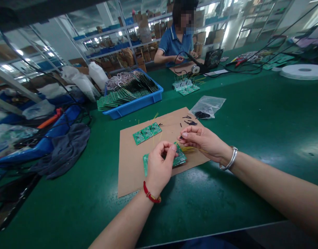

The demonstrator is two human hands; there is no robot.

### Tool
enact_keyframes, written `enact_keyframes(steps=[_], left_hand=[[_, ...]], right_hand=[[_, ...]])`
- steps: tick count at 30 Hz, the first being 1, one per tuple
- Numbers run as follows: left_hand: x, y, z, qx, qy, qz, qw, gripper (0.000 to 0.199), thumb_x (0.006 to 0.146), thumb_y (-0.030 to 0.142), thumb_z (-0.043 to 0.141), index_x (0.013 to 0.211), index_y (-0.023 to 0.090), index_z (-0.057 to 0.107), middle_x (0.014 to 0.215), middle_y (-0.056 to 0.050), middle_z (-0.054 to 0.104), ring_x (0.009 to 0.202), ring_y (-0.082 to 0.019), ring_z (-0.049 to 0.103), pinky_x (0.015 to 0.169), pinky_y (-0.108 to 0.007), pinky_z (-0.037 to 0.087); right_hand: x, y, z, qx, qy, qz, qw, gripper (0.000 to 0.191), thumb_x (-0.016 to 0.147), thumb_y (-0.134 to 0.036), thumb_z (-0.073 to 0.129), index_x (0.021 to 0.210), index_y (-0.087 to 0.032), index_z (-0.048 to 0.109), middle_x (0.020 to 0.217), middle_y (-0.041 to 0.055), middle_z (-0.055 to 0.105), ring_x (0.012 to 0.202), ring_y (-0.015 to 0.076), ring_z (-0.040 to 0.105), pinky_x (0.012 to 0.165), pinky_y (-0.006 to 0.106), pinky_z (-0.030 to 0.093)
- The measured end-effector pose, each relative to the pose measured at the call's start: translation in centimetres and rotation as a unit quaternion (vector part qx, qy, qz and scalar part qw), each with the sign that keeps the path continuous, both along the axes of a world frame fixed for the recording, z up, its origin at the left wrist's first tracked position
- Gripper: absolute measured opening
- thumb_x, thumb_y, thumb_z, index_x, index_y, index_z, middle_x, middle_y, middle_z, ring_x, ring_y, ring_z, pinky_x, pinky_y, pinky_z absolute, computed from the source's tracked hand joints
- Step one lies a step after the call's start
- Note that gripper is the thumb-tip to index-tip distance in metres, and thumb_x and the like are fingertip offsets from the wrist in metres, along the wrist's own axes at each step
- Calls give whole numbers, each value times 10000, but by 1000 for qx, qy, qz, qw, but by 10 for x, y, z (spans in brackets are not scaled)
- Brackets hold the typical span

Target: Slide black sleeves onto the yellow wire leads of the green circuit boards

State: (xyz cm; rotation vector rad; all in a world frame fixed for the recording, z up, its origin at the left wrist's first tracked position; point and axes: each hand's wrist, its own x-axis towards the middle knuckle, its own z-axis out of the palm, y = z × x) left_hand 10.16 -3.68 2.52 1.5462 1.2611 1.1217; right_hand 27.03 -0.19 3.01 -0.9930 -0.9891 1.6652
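My left hand (162,162), with a red bracelet at its wrist, is closed in a pinch over a green circuit board (181,157); what lies between its fingertips is too small to tell. My right hand (200,140), with a silver bangle, pinches a small black piece (181,137) just right of the left fingertips. Yellow wires (189,149) run from the board under the right hand. Another green board (147,133) with wires lies farther back on the brown cardboard sheet (130,173). Short black pieces (191,122) are scattered at the cardboard's back right.
Behind the cardboard stands a blue tray (138,105) full of green boards. A clear plastic bag (210,105) holds black pieces. Across the green table (252,128), a person in a blue shirt (174,41) sits near wired boards (186,86). A dark cloth (67,150) lies left.
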Motion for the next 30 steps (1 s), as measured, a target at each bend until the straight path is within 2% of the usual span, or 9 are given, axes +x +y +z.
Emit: enact_keyframes(steps=[10,30], left_hand=[[0,1,-3,15,19,2,1000,190,862,322,537,762,164,571,606,32,545,558,-103,496,541,-209,391],[0,1,-2,10,11,-8,1000,203,867,322,537,747,160,561,602,38,524,549,-95,464,530,-210,362]], right_hand=[[-3,-4,3,-13,-1,20,1000,208,681,-286,770,757,-164,620,772,21,719,693,99,662,646,220,513],[-2,-3,-3,-12,6,31,999,179,712,-266,758,770,-155,631,737,10,716,677,76,664,630,175,503]])
